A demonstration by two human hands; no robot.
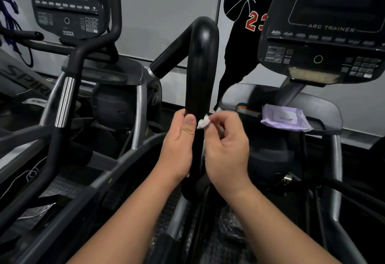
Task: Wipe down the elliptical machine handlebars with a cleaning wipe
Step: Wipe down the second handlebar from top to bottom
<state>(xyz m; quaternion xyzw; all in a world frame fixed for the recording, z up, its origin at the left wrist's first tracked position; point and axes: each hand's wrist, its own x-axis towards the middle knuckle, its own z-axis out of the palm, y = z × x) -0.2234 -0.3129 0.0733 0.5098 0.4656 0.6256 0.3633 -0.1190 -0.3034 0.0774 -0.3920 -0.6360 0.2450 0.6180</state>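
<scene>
Centre of frame: the left hand (178,138) grasps the black handlebar (201,72), thumb laid along its front. Just beside it, the right hand (226,145) pinches a small crumpled white wipe (203,122) against the bar's right side. Right of centre, a purple wipe packet (286,118) lies on the machine's grey shroud (325,109).
</scene>
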